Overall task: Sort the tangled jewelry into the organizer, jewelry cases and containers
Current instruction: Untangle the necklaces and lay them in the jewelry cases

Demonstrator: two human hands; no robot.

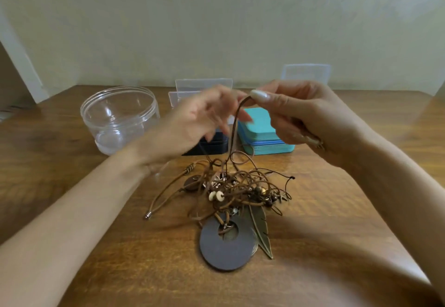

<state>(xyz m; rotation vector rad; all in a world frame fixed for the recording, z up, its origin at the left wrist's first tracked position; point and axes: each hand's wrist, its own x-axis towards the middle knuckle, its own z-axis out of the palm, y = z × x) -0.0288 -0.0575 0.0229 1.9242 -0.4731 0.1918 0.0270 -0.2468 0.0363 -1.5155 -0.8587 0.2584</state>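
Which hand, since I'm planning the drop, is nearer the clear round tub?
Left. The left hand is just right of the tub; the right hand is farther right, above the teal case, pinching a cord.

- The left forearm, on the near left, is uncovered from the frame edge to the wrist; it is smooth and slim, narrowing towards the wrist.
- The right forearm, on the near right, is likewise uncovered along all of its visible length.
- The left hand is smeared by motion blur. Only slender, tapering fingers can be made out, and its nails cannot be told.
- The right hand is sharper, with slim fingers and fine creases over the knuckles.
- The right thumbnail is long, with a rounded oval tip and a glossy, pale whitish polish that catches the light.
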